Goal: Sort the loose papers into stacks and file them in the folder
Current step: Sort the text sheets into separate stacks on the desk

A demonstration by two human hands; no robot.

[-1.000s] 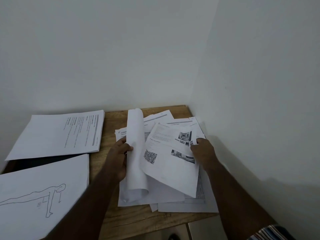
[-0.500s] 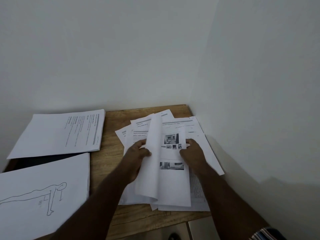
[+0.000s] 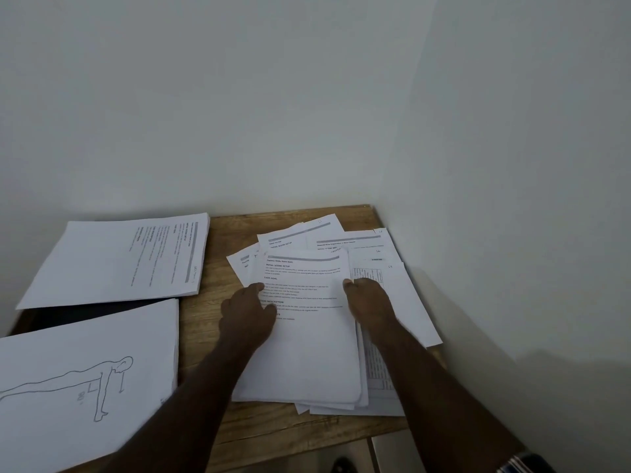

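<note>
The loose papers (image 3: 307,336) lie fanned on the table (image 3: 205,336) against the right wall, their long axis running away from the person. The top sheet lies between both hands: the left hand (image 3: 247,317) rests loosely on its left edge, the right hand (image 3: 370,302) on its right edge, neither visibly gripping it

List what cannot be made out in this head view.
- Small print on the top sheet: too small.
- Lower sheets of the loose pile: covered by those above.
- Dark thing between the left stacks: mostly covered.
- Drawing sheet: cut off by frame edge.
</note>
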